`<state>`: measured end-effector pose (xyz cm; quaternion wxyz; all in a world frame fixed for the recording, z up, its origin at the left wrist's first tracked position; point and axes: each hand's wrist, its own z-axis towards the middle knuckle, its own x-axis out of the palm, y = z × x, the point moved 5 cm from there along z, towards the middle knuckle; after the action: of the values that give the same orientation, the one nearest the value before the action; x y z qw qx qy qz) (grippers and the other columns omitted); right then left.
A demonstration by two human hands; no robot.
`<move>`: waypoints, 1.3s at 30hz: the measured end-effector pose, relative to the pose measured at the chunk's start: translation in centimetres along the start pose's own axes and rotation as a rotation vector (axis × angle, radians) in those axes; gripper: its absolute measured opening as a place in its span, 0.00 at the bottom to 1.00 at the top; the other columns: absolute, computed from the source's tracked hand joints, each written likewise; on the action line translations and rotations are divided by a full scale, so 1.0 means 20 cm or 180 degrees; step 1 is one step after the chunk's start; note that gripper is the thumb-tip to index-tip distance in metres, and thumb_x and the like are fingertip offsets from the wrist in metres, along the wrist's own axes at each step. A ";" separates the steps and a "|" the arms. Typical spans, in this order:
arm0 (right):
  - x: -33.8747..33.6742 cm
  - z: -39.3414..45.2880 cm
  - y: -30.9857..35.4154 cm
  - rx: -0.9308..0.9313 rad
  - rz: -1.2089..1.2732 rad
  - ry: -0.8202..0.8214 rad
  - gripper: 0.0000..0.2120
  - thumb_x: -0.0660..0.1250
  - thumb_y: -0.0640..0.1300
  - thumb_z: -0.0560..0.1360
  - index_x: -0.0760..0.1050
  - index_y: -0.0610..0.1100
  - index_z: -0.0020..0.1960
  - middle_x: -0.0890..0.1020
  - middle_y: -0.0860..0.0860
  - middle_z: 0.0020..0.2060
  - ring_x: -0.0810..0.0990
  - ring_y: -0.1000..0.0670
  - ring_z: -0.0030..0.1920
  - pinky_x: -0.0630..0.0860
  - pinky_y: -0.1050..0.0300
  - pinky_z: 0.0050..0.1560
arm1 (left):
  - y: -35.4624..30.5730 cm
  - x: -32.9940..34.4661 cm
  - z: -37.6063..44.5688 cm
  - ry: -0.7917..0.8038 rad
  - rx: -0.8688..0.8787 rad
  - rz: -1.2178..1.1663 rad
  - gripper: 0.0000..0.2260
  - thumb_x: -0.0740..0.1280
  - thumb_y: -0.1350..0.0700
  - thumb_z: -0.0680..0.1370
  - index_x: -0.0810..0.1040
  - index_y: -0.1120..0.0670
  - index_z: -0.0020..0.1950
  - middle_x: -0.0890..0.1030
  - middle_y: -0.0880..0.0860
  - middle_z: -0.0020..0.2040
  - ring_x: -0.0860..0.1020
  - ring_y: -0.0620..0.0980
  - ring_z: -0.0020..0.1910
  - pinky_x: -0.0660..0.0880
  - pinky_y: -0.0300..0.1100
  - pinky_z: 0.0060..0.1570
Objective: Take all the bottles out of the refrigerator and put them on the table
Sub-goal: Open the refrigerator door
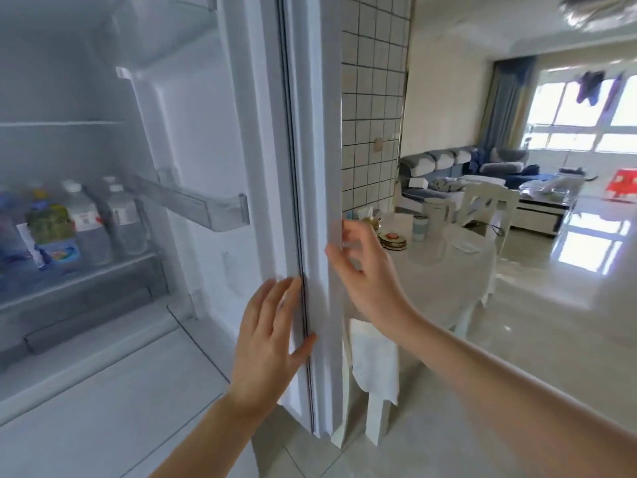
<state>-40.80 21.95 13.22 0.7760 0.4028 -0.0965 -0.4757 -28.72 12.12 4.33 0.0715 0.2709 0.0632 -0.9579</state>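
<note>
Our left hand (pixel 267 334) flat with straight fingers on the open refrigerator door (pixel 310 167) edge, our right hand (pixel 362 267) open-fingered touching its outer side, bottles (pixel 86 222) on the shelf inside, bench (pixel 448 270) behind

A white refrigerator (pixel 193 139) stands open at the left, its door edge-on in the middle. On a far-left shelf several plastic bottles (pixel 69 222) stand upright close together: clear ones with white caps and one with a green label. A table under a white cloth (pixel 444 270) stands right of the door.
</note>
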 end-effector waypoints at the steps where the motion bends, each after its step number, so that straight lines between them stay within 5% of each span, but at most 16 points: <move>1: -0.05 0.04 -0.05 0.0051 0.0001 -0.0072 0.13 0.64 0.43 0.78 0.70 0.42 0.62 0.79 0.50 0.53 0.79 0.54 0.54 0.76 0.59 0.56 | -0.01 0.08 0.04 0.0049 0.0108 0.0046 0.38 0.75 0.50 0.71 0.62 0.56 0.76 0.69 0.55 0.72 0.66 0.58 0.73 0.66 0.58 0.70; 7: -0.26 0.33 -0.36 0.0390 -0.0283 -0.0319 0.10 0.61 0.44 0.79 0.72 0.44 0.60 0.79 0.54 0.49 0.80 0.54 0.51 0.80 0.47 0.53 | -0.04 0.48 0.27 0.0417 0.0430 0.0297 0.42 0.75 0.50 0.70 0.58 0.53 0.79 0.59 0.52 0.78 0.56 0.56 0.78 0.55 0.59 0.73; 18: -0.37 0.66 -0.75 0.0637 -0.0524 -0.0743 0.18 0.60 0.47 0.80 0.70 0.43 0.68 0.79 0.47 0.56 0.79 0.48 0.58 0.76 0.41 0.59 | 0.00 0.93 0.50 0.0768 0.0490 0.0281 0.40 0.73 0.59 0.72 0.56 0.53 0.79 0.54 0.53 0.80 0.52 0.54 0.79 0.61 0.57 0.73; 24: -0.37 0.71 -0.79 0.0621 -0.0499 -0.0661 0.17 0.59 0.46 0.81 0.69 0.44 0.68 0.78 0.56 0.49 0.79 0.57 0.50 0.77 0.52 0.54 | 0.00 0.98 0.53 0.0899 0.0442 0.0223 0.40 0.70 0.63 0.71 0.56 0.52 0.79 0.53 0.52 0.80 0.52 0.53 0.79 0.63 0.55 0.73; 29: -0.38 0.68 -0.79 0.0668 -0.0590 -0.0443 0.19 0.62 0.43 0.79 0.68 0.45 0.69 0.77 0.57 0.55 0.76 0.55 0.58 0.73 0.61 0.57 | -0.03 0.98 0.51 0.1241 0.0230 0.0122 0.40 0.70 0.61 0.71 0.56 0.51 0.79 0.52 0.51 0.81 0.52 0.52 0.79 0.60 0.52 0.74; 32: -0.39 0.62 -0.73 0.0546 -0.0826 -0.0332 0.20 0.64 0.40 0.77 0.66 0.44 0.69 0.72 0.50 0.63 0.71 0.54 0.61 0.71 0.56 0.63 | -0.06 0.95 0.47 0.1438 0.0096 -0.0086 0.37 0.70 0.60 0.72 0.59 0.51 0.78 0.54 0.48 0.80 0.56 0.51 0.78 0.60 0.47 0.74; 35: -0.38 0.53 -0.66 0.0374 -0.0861 -0.0111 0.20 0.64 0.39 0.77 0.67 0.44 0.67 0.70 0.49 0.62 0.70 0.54 0.61 0.71 0.52 0.65 | -0.08 0.87 0.43 0.1501 -0.0127 -0.0372 0.29 0.65 0.57 0.78 0.58 0.49 0.78 0.54 0.42 0.79 0.55 0.44 0.78 0.54 0.34 0.71; 39: -0.29 0.39 -0.59 0.0215 -0.0766 0.0355 0.19 0.63 0.41 0.78 0.66 0.46 0.67 0.71 0.51 0.62 0.70 0.54 0.63 0.70 0.49 0.67 | -0.05 0.69 0.35 0.1225 -0.0622 -0.0417 0.24 0.63 0.56 0.79 0.64 0.48 0.75 0.65 0.42 0.75 0.63 0.41 0.73 0.60 0.29 0.63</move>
<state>-55.82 19.87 11.29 0.7035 0.4632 -0.0202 -0.5386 -44.11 10.55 2.95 0.0216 0.4358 0.1856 -0.8805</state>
